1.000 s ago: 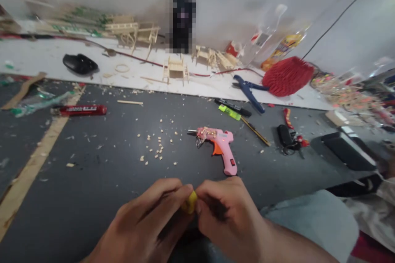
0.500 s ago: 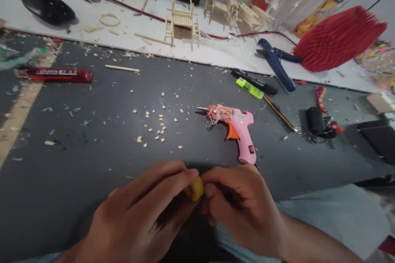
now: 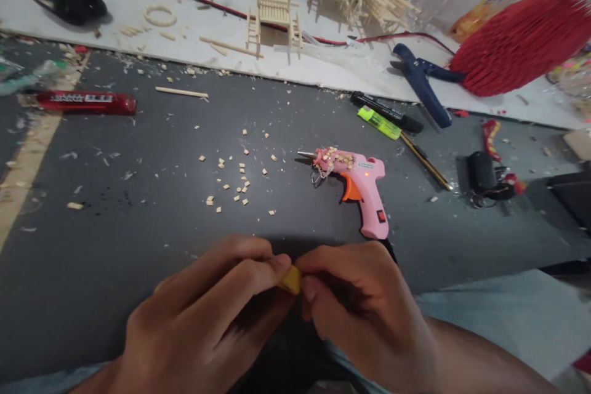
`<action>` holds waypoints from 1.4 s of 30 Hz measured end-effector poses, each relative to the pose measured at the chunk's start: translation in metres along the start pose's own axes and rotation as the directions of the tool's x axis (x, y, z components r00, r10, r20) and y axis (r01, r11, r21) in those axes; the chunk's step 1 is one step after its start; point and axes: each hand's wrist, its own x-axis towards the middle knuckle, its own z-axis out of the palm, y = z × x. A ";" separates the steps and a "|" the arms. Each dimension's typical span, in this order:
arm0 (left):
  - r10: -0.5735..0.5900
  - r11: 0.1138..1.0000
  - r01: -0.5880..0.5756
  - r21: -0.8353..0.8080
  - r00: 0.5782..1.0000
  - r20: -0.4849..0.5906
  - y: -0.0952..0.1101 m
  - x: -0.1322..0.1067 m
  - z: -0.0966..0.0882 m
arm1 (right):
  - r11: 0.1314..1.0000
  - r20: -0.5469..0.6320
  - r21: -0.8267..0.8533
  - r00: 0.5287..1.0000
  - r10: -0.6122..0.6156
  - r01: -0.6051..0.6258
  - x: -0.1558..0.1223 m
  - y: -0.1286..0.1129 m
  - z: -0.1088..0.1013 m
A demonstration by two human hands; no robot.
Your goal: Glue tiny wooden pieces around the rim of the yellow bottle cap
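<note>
Close to the near edge, my left hand (image 3: 203, 314) is closed on a small yellow piece (image 3: 291, 281), which pokes out between thumb and fingertips. Most of that piece is covered by the fingers, so its kind does not show. My right hand (image 3: 364, 301) pinches right against its right end, and whatever lies between those fingertips is hidden. Beyond the hands, a pink hot glue gun (image 3: 353, 172) lies on its side, nozzle to the left, with wood bits stuck on it. Several tiny wooden squares (image 3: 241, 181) are scattered left of the gun.
Along the white ledge (image 3: 318, 74) stand a miniature wooden chair (image 3: 274, 12) and other stick models. Blue cutters (image 3: 422, 83), a red bristly object (image 3: 521, 43), a highlighter (image 3: 378, 123) and keys (image 3: 489, 178) are at right. A red-handled tool (image 3: 87, 102) lies left.
The yellow piece has turned slightly, and less of it shows between my fingers. Both hands stay together in nearly the same place. The whole view has shifted a little.
</note>
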 end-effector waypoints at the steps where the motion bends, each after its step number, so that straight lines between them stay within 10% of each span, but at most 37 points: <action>1: 0.002 1.000 -0.001 0.018 1.000 -0.012 0.000 0.000 0.000 | 0.998 -0.005 0.053 1.000 0.028 -0.028 0.001 0.001 0.002; 7: -0.044 0.994 0.043 -0.096 0.999 -0.004 -0.002 -0.001 -0.002 | 0.961 -0.002 0.261 0.996 0.093 -0.089 0.007 -0.006 0.009; 16: -0.191 0.949 0.182 -0.256 0.982 -0.009 -0.008 -0.002 0.003 | 0.991 -0.131 -0.085 0.985 -0.110 0.099 -0.003 -0.004 -0.008; 31: 0.011 0.998 -0.012 -0.068 1.000 -0.014 -0.006 0.003 -0.004 | 0.859 -0.173 -0.311 0.865 -0.471 0.406 0.003 -0.007 0.000; 42: 0.050 0.998 -0.047 -0.042 0.996 0.072 -0.013 -0.015 -0.009 | 0.892 -0.235 -0.324 0.887 -0.397 0.314 0.008 -0.014 0.007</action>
